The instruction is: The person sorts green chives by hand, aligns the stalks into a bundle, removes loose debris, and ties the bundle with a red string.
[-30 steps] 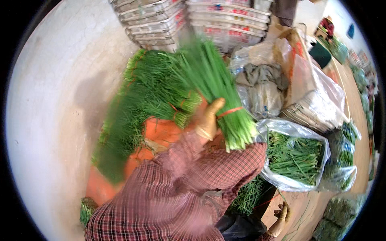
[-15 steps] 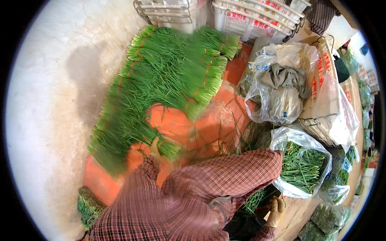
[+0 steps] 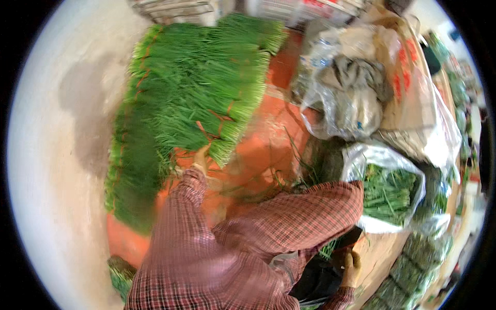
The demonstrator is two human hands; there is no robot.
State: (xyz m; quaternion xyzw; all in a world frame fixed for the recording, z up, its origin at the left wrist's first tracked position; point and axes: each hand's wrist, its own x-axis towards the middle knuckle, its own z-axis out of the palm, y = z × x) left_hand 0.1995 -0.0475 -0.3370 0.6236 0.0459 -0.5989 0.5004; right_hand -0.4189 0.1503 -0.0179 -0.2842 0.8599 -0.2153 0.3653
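A broad bed of garlic chives (image 3: pixel 191 77), tied in bundles with red bands, lies on an orange sheet (image 3: pixel 253 160). At its near edge my left hand (image 3: pixel 200 159) grips the nearest bundle (image 3: pixel 219 151), pale stalk ends pointing right; the fingers are partly hidden and blurred. My right hand (image 3: pixel 352 267) is low on the right beside my knee, fingers curled, next to a black bag-like thing (image 3: pixel 318 281). What those fingers hold is too dark to make out. Loose green leaves (image 3: pixel 328 250) show behind that hand.
An open clear plastic bag (image 3: pixel 390 194) of greens stands right of my knee. Beyond it are crumpled plastic bags (image 3: pixel 351 82) and a lined crate (image 3: pixel 413 98). White crates (image 3: pixel 305 10) stand at the back. Bagged greens (image 3: pixel 413 268) lie lower right; a pale wall (image 3: pixel 57 155) runs along the left.
My left hand has moved the near bundle away from me, up against the others in the bed. My right hand stays low beside the knee; more of the black thing shows. The view has shifted.
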